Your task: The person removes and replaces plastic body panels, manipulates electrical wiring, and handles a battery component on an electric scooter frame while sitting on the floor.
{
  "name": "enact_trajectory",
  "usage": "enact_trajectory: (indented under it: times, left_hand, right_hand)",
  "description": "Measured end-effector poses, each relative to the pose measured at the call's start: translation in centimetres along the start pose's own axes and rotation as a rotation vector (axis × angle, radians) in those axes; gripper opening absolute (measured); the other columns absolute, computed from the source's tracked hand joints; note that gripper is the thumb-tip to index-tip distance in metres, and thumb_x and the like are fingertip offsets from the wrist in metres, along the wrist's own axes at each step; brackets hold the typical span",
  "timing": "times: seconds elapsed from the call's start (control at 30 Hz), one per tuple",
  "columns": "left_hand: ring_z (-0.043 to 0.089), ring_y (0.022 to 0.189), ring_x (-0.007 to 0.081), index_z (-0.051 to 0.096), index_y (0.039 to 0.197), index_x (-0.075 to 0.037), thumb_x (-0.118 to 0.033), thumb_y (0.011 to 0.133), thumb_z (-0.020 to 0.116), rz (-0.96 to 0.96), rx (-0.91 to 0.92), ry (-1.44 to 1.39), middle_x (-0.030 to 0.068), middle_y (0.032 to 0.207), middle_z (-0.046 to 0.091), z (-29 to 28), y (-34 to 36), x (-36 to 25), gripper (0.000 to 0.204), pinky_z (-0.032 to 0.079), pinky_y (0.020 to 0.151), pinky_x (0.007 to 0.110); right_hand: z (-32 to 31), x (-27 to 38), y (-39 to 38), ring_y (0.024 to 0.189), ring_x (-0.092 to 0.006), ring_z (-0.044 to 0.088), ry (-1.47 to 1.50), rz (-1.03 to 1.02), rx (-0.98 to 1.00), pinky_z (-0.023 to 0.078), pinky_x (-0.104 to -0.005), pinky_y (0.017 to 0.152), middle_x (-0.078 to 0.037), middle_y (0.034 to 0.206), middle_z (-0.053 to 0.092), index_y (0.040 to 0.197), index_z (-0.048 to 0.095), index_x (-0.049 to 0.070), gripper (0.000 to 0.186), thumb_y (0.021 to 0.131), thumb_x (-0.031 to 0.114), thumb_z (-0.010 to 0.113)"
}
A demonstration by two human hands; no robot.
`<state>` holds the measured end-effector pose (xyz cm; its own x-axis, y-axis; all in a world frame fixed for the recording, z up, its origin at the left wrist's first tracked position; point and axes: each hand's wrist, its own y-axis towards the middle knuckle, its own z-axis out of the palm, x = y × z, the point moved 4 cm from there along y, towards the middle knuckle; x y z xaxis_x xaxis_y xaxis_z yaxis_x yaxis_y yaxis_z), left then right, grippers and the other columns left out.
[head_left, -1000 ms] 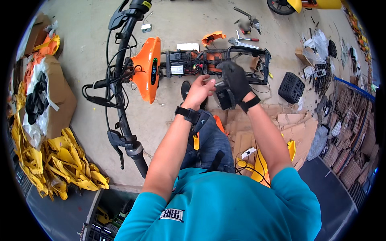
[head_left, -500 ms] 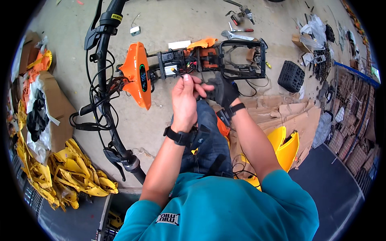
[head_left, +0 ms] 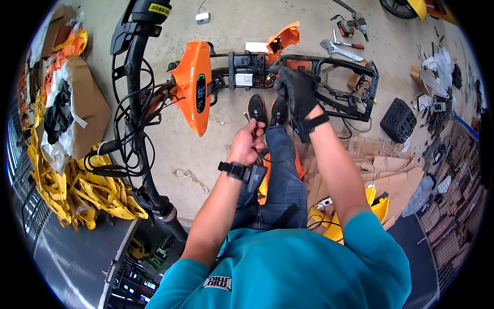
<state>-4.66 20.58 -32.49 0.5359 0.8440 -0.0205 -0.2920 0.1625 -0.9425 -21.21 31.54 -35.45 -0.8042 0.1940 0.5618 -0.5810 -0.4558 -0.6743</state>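
Note:
My bare left hand point(head_left: 248, 140) is closed on a thin black cable, whose short end sticks out past the fingers above my knees. A loop of the cable hangs beside my leg. My right hand point(head_left: 297, 91), in a black glove, reaches to the middle of the black vehicle frame point(head_left: 342, 61). Its fingers are bent together at the small coloured wires point(head_left: 269, 77); what they pinch is hidden. Left of them sits a silver box point(head_left: 244, 80) in the frame. An orange cover point(head_left: 284, 37) stands tilted up behind. The orange front panel point(head_left: 193, 90) carries a lit display.
Black handlebars point(head_left: 135, 98) with looped cables rise at the left. Yellow plastic parts point(head_left: 98, 190) and a cardboard box point(head_left: 85, 103) are piled beyond. A cordless power tool point(head_left: 355, 26) and wrench point(head_left: 339, 50) lie far right; a black crate point(head_left: 398, 120) and flattened cardboard point(head_left: 391, 175) lie nearer.
My left hand has drawn back from the frame toward my knees with the cable. My right hand has moved up to the wires. The view has shifted, and the orange cover stands more upright.

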Motion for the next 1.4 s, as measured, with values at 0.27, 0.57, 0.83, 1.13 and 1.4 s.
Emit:
enact_trajectory:
  times: [0.27,0.57,0.83,1.13,1.4]
  left_hand:
    - [0.026,0.042,0.0065,0.042,0.119,0.01,-0.081,0.076,0.038,0.053,0.069,-0.209,0.0246,0.112,0.06,0.0,7.7,-5.6,0.101,0.027,0.038,0.02]
    - [0.023,0.035,0.0047,0.056,0.097,-0.001,-0.042,0.085,0.053,-0.199,-0.028,-0.064,0.0281,0.101,0.063,-4.8,8.3,-0.9,0.043,0.025,0.034,0.018]
    - [0.028,0.038,0.0065,0.049,0.089,-0.006,-0.014,0.086,0.056,-0.1,-0.063,0.019,0.0066,0.072,0.058,-7.7,4.0,4.4,0.011,0.025,0.035,0.02]
    - [0.03,0.04,0.0029,0.052,0.109,-0.008,0.004,0.081,0.058,0.025,0.314,0.365,-0.0033,0.068,0.049,3.1,-1.3,1.1,0.031,0.023,0.036,0.019]
    - [0.034,0.05,0.0013,0.05,0.113,-0.009,-0.005,0.081,0.07,-0.175,0.507,0.794,-0.0053,0.077,0.053,13.4,10.4,5.2,0.038,0.027,0.043,0.018]
  right_hand:
    - [2.0,2.9,-11.1,0.071,-0.0096,0.057,-0.197,0.051,0.313,0.049,-0.0249,0.064,-0.002,0.079,0.06,0.122,0.055,0.005,0.032,0.095,0.022,0.054]
    - [3.4,0.8,-19.1,0.092,-0.0288,0.063,-0.74,0.068,0.938,0.048,-0.0339,0.082,-0.015,0.107,0.065,0.115,0.059,0.001,0.028,0.091,0.013,0.052]
    - [0.8,-1.2,-20.3,0.088,-0.0282,0.064,-0.822,-0.071,0.742,0.05,-0.0354,0.079,-0.015,0.098,0.066,0.11,0.06,0.003,0.029,0.089,0.023,0.058]
    - [-9.1,-1.6,-16.7,0.108,-0.0146,0.056,-0.126,0.065,-0.142,0.048,-0.0263,0.085,-0.009,0.12,0.055,0.136,0.038,0.003,0.049,0.094,0.019,0.056]
    - [-23.2,-1.7,-15.5,0.112,-0.0189,0.055,0.273,-0.256,-0.384,0.048,-0.0356,0.095,-0.008,0.127,0.053,0.132,0.044,0.006,0.038,0.094,0.009,0.052]
